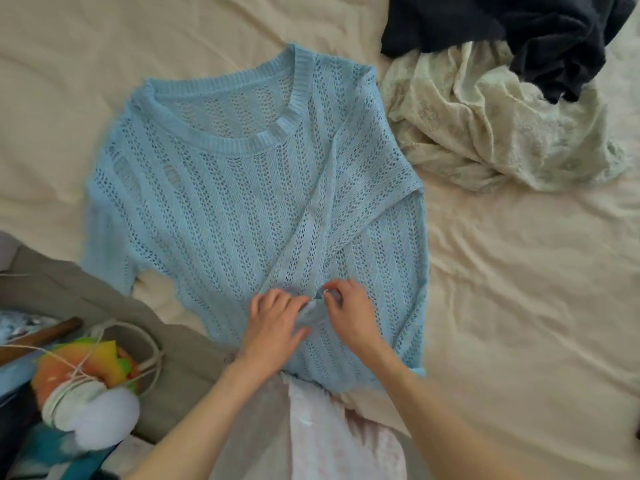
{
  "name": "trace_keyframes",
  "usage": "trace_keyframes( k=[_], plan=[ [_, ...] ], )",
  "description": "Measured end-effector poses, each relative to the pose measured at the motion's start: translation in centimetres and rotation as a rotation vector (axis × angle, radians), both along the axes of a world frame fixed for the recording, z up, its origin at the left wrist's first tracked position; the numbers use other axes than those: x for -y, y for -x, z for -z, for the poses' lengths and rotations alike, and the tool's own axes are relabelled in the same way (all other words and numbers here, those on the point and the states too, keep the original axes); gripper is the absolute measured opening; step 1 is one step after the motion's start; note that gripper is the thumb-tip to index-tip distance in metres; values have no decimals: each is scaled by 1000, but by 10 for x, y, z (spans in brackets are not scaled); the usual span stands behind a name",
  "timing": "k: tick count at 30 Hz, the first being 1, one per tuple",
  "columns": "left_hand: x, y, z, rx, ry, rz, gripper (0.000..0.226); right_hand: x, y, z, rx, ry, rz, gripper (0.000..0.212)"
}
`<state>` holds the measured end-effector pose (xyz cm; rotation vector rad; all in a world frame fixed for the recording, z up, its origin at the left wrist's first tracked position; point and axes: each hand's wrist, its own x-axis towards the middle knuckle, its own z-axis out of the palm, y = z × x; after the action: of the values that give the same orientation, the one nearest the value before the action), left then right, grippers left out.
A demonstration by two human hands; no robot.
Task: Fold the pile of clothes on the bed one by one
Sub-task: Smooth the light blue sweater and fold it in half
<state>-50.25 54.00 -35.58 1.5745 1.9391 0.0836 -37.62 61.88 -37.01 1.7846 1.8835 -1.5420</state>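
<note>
A light blue open-knit sweater [242,188] lies face up on the cream bed sheet [519,289], neckline pointing away from me. Its right sleeve is folded diagonally across the body, and the cuff ends near the hem. My left hand [277,320] and my right hand [349,306] meet at that cuff, each pinching the blue knit between fingers and thumb. The left sleeve hangs down along the sweater's left side. A crumpled cream lace garment [502,123] and a dark navy garment [540,32] lie in a heap at the upper right.
A grey garment [86,299] spreads along the lower left edge of the bed. Beside it sits a jumble with a colourful soft toy [86,365], white cords and a wooden stick. Pale pink cloth [329,427] covers my lap below the sweater's hem.
</note>
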Motion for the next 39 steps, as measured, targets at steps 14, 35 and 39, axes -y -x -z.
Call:
trace_keyframes(
  k=[14, 35, 39],
  plan=[
    [106, 76, -19, 974, 122, -1702, 17, 43, 35, -28, -201, 436, 549, 16],
    [67, 151, 27, 378, 93, -648, 18, 78, 106, -6, -260, 287, 752, 10],
    [106, 142, 40, 421, 218, -717, 34, 98, 89, -10, -239, 326, 534, 9]
  ],
)
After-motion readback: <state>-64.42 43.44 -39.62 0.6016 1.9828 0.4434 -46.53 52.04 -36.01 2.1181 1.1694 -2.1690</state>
